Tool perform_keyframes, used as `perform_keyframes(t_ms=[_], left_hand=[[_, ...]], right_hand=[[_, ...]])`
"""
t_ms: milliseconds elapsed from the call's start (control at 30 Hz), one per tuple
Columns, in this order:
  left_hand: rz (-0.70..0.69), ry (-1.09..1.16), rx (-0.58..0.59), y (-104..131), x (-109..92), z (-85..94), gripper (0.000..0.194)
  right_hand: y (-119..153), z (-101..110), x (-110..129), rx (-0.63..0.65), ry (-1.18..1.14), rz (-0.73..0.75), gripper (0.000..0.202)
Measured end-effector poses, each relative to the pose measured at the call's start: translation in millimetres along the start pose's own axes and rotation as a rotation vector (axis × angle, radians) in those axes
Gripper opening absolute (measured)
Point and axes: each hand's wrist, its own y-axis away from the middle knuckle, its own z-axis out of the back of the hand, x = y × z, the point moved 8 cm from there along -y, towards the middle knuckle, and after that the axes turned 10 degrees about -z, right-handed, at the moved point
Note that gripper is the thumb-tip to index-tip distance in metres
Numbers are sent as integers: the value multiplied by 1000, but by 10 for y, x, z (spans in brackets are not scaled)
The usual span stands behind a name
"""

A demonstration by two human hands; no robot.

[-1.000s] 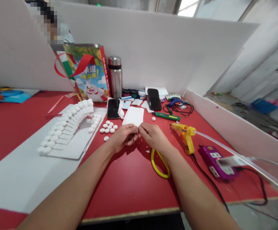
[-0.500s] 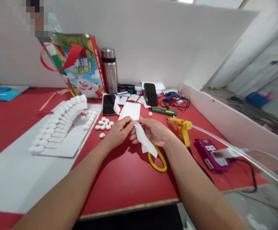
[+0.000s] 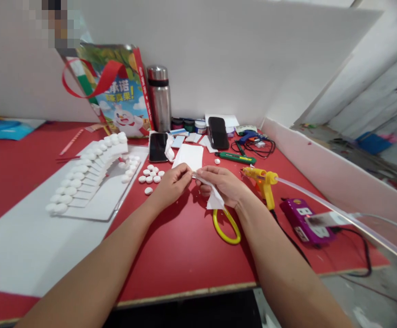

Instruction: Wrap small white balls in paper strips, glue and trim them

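White strip (image 3: 215, 199), head view: upper end pinched between the closed fingertips of my left hand (image 3: 172, 184) and right hand (image 3: 226, 186), which nearly meet. Long axis slants rightward and toward me, beside my nearer right palm; free end by the yellow loop (image 3: 230, 241).

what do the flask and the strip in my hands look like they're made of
The flask: probably brushed stainless steel, given its grey metallic sheen.
The strip: matt white, thin and creased, so likely tissue or soft paper.

Brushed-metal flask (image 3: 159, 101), glossy lid
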Motion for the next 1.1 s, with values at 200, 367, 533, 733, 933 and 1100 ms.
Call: perform_keyframes(t_ms=[200, 367, 533, 733, 933, 1100], left_hand=[[-74, -102, -5, -7, -80, 0, 24], [-199, -283, 24, -15, -140, -47, 23], [-232, -482, 65, -22, -157, -83, 21], [-269, -652, 96, -4, -203, -103, 17], [-239, -593, 71, -16, -179, -83, 19], [-228, -451, 37, -28, -193, -32, 22]], right_hand=[[-18, 19, 48, -126, 136, 88, 25], [-14, 45, 117, -259, 233, 218, 19], [-14, 76, 135, -300, 220, 282, 16], [-31, 141, 125, -383, 261, 342, 11], [-22, 118, 148, -380, 268, 376, 13], [-21, 39, 137, -242, 128, 268, 21]])
